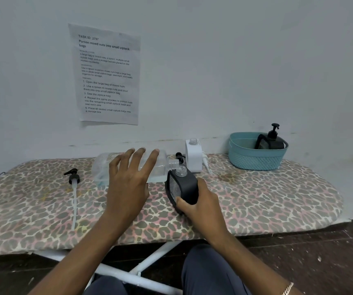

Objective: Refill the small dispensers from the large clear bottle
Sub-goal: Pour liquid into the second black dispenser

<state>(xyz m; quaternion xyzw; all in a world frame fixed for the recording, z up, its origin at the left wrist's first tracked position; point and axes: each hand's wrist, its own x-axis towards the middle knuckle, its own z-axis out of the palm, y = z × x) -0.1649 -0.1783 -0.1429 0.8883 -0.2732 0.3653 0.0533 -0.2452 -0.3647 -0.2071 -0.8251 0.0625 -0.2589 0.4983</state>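
At frame centre my left hand (128, 184) spreads straight fingers over the tipped large clear bottle (160, 169), aiming its neck into the black dispenser (189, 184), which my right hand (203, 201) grips tilted to meet it.

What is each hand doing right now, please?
Left hand: open, straight fingers resting on the large clear bottle.
Right hand: gripping the black dispenser.

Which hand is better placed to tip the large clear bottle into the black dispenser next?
Left. The left hand lies across the large clear bottle, whose open mouth is right beside the open neck of the black dispenser. The right hand grips that dispenser, steadying it.
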